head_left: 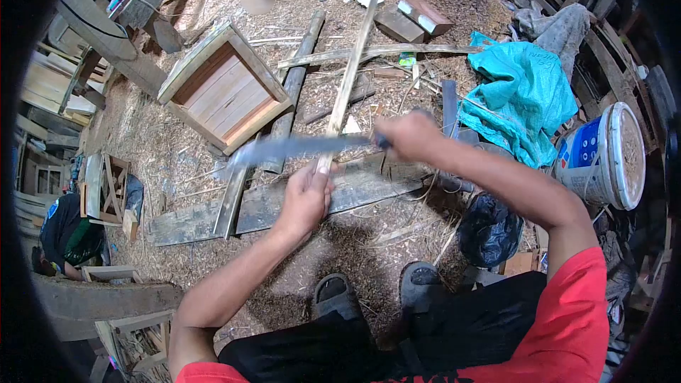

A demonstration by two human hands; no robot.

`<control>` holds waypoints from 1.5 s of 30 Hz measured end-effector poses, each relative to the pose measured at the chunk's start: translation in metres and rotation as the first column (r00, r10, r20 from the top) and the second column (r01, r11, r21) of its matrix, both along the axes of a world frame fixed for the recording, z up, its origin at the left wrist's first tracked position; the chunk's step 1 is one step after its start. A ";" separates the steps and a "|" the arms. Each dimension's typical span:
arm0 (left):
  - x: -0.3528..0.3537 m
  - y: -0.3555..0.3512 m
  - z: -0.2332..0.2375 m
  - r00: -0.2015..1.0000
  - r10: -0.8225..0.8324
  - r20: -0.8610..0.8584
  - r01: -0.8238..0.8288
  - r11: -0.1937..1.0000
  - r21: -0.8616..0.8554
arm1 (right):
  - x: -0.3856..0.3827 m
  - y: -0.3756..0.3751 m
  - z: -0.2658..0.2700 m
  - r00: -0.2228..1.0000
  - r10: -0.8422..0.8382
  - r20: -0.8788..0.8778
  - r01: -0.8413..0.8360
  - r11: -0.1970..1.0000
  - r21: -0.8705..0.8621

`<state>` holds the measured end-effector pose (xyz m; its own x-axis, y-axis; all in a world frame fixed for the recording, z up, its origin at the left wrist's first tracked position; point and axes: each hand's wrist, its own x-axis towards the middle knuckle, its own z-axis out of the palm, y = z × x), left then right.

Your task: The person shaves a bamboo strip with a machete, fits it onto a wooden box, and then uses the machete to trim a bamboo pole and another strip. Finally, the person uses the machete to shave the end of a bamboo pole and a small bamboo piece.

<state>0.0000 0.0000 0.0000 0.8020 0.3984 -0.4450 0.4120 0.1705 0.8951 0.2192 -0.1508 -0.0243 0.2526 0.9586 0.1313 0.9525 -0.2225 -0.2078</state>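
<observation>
- Black sandals [339, 292] on shaving-strewn floor [177, 149];
- left hand [306, 198] clamped round a long, pale bamboo strip [355, 64] leaning away over a grey plank [376, 188];
- right hand [408, 135] gripping a blurred flat machete [291, 149] across it.

Box [225, 92] left of bamboo strip [351, 71]; plank [184, 221] beneath strip; tarp [525, 92] between strip and bucket [603, 156].

Long, thin, pale stick [347, 85] stands tilted, its foot over the plank [369, 195]. Grey knife [305, 147], blurred, crosses its lower end level.
</observation>
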 end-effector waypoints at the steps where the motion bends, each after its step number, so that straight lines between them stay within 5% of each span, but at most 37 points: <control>1: -0.002 -0.002 0.005 0.999 0.002 0.036 -0.001 1.000 -0.023 | 0.014 -0.002 0.001 0.997 -0.079 0.021 0.078 0.996 0.031; 5: 0.004 -0.010 0.000 0.992 0.044 0.119 -0.031 0.993 -0.112 | -0.001 -0.003 -0.004 0.959 -0.269 -0.088 0.269 0.963 -0.010; 9: -0.005 -0.013 0.000 0.996 -0.030 0.080 0.025 0.998 0.057 | 0.020 -0.011 -0.006 1.000 0.014 -0.001 -0.013 0.997 0.076; 11: -0.012 -0.012 -0.004 0.989 -0.089 0.121 0.083 0.995 0.053 | 0.062 -0.012 0.002 0.920 -0.393 -0.010 0.393 0.920 0.008; 13: -0.012 -0.010 -0.002 0.987 -0.097 0.128 0.097 0.995 0.005 | 0.051 -0.017 0.025 0.881 -0.473 -0.005 0.473 0.881 -0.025; 16: -0.011 -0.010 0.000 0.991 -0.094 0.101 0.091 0.995 0.036 | 0.022 -0.017 -0.002 0.986 -0.081 -0.148 0.092 0.993 0.068; 17: -0.007 -0.008 0.001 0.991 -0.096 0.096 0.090 0.994 0.069 | 0.014 -0.014 -0.001 1.000 -0.028 0.010 0.028 0.999 -0.015; 19: -0.017 -0.008 -0.004 0.985 -0.087 0.151 0.079 0.995 0.055 | 0.042 -0.024 0.001 0.998 0.003 -0.058 0.001 0.998 0.062; 20: -0.021 -0.007 -0.006 0.980 -0.081 0.183 0.072 0.996 0.051 | 0.056 -0.028 0.007 0.967 -0.244 0.069 0.242 0.970 0.036; 21: -0.021 -0.009 -0.002 0.983 -0.107 0.149 0.094 0.991 0.093 | 0.093 -0.031 -0.009 0.927 -0.375 -0.020 0.374 0.919 0.125; 23: -0.026 -0.011 0.009 0.987 -0.146 0.070 0.132 0.975 0.180 | 0.104 -0.036 0.004 0.884 -0.465 0.044 0.455 0.879 0.144; 26: -0.021 -0.008 -0.004 0.985 -0.150 0.090 0.126 0.966 0.227 | 0.055 -0.030 -0.007 0.983 -0.122 -0.138 0.139 0.983 0.122; 27: -0.018 -0.006 -0.007 0.979 -0.163 0.120 0.128 0.958 0.256 | 0.040 -0.027 0.000 0.998 0.016 -0.065 -0.011 0.997 0.076; 29: -0.025 -0.009 -0.016 0.970 -0.180 0.165 0.128 0.949 0.287 | 0.053 -0.030 0.008 0.999 -0.019 0.046 0.019 1.000 0.001; 32: -0.033 -0.010 -0.003 0.977 -0.129 0.168 0.103 0.982 0.159 | 0.106 -0.035 0.006 0.896 -0.442 0.045 0.439 0.896 0.073; 35: -0.029 -0.009 -0.013 0.967 -0.184 0.173 0.136 0.956 0.260 | 0.081 -0.036 0.004 0.943 -0.324 -0.078 0.331 0.938 0.099; 36: -0.030 -0.009 -0.019 0.966 -0.194 0.169 0.137 0.945 0.298 | 0.069 -0.035 -0.008 0.989 -0.126 -0.084 0.136 0.983 0.127; 37: -0.027 -0.006 -0.023 0.963 -0.209 0.173 0.139 0.928 0.346 | 0.048 -0.030 0.003 0.999 -0.037 -0.011 0.036 0.999 -0.021; 39: -0.029 -0.005 -0.026 0.965 -0.207 0.164 0.137 0.923 0.359 | 0.061 -0.035 -0.006 0.997 0.012 0.072 -0.009 0.999 -0.045; 42: -0.026 -0.003 -0.004 0.978 -0.164 0.129 0.125 0.956 0.266 | 0.101 -0.045 0.009 0.915 -0.380 0.132 0.391 0.917 -0.071; 45: -0.021 -0.001 -0.024 0.987 -0.115 0.113 0.090 0.974 0.207 | 0.079 -0.032 -0.012 0.930 -0.367 0.004 0.365 0.927 0.081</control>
